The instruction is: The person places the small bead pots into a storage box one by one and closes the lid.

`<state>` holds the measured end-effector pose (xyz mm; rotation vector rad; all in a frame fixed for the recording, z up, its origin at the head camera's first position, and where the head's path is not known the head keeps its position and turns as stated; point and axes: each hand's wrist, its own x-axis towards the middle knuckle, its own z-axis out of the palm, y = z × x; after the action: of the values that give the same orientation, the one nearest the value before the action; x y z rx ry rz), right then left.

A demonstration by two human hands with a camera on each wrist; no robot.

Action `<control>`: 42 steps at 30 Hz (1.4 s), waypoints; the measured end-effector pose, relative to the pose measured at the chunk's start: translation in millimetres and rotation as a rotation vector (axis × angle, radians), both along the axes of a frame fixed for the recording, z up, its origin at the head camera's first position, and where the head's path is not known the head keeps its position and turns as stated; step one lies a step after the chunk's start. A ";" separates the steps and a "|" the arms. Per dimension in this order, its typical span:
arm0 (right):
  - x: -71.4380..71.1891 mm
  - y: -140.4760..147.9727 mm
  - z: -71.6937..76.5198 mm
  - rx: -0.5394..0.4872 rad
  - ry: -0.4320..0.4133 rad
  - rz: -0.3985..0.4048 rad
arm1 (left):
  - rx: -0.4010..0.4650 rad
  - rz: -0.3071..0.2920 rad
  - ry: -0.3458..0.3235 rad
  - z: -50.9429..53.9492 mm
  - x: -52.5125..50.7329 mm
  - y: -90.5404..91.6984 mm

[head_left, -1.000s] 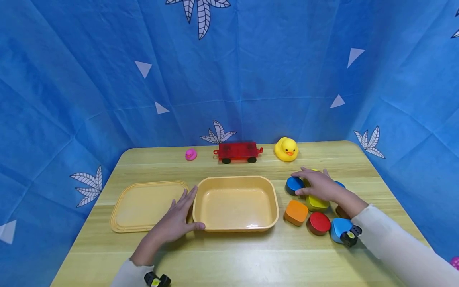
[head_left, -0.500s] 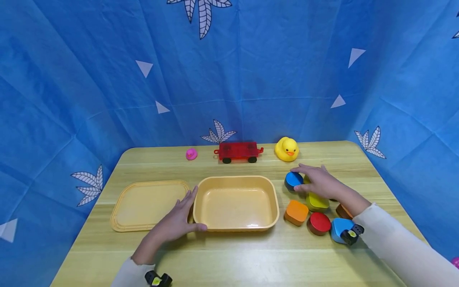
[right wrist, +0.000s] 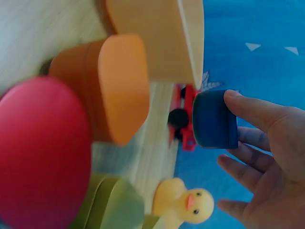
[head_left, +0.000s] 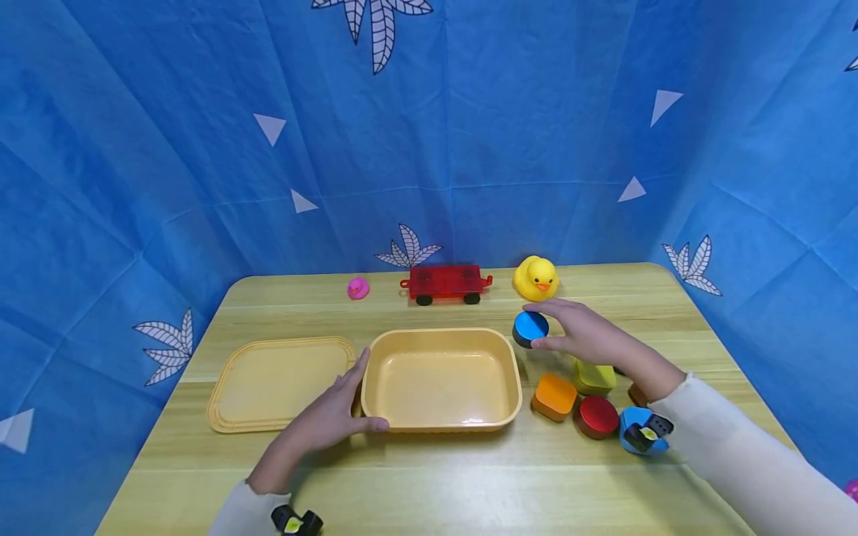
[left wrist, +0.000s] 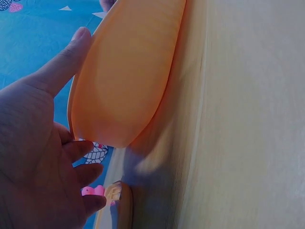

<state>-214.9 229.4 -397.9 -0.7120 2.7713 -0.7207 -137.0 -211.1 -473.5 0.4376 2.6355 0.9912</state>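
My right hand (head_left: pixel 585 332) pinches a round blue block (head_left: pixel 530 328) between thumb and fingers, to the right of the beige bin (head_left: pixel 442 428). In the right wrist view the blue block (right wrist: pixel 215 119) sits at the fingertips of the right hand (right wrist: pixel 271 157). My left hand (head_left: pixel 328 413) rests at the bin's left rim, thumb at the near corner and fingers spread along the side. The left wrist view has the left hand (left wrist: pixel 52 143) with its thumb against the bin wall (left wrist: pixel 128 71) and the other fingers loosely bent.
Right of the bin stand an orange block (head_left: pixel 554 397), a red block (head_left: pixel 596 417), a yellow-green block (head_left: pixel 593 378) and a light blue block (head_left: pixel 637 424). A beige lid (head_left: pixel 278 383) lies at left. Behind are a pink duck (head_left: pixel 358 288), a red wagon (head_left: pixel 446 282) and a yellow duck (head_left: pixel 535 278).
My right hand has moved left and slightly away from me, carrying the blue block from beside the yellow-green one. My left hand has stayed at the bin.
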 end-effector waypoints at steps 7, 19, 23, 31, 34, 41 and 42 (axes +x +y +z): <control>0.4 -19.9 3.1 -0.029 0.027 0.048 | 0.034 -0.009 0.009 0.1 -1.1 0.7; -1.7 -65.0 -2.4 -0.101 0.014 0.147 | 0.035 -0.009 -0.005 0.6 -1.0 0.9; -2.0 -85.1 -6.3 -0.116 0.022 0.186 | 0.037 -0.016 0.004 -0.6 -1.8 0.5; 1.5 -126.9 -16.1 -0.115 0.036 0.197 | 0.046 -0.016 0.003 0.4 -1.9 0.9; 2.2 -144.1 -21.2 -0.108 0.016 0.187 | 0.045 -0.016 -0.002 1.2 -1.8 0.8; 0.1 -179.2 -34.5 -0.128 -0.039 0.138 | 0.064 -0.020 -0.013 1.9 -1.6 0.4; -0.7 -183.2 -37.0 -0.125 -0.041 0.131 | 0.064 -0.021 -0.014 1.8 -1.6 0.4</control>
<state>-215.6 46.3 -434.9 -0.8829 2.6317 -0.8759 -138.6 -210.7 -471.7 0.4699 2.5875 1.0712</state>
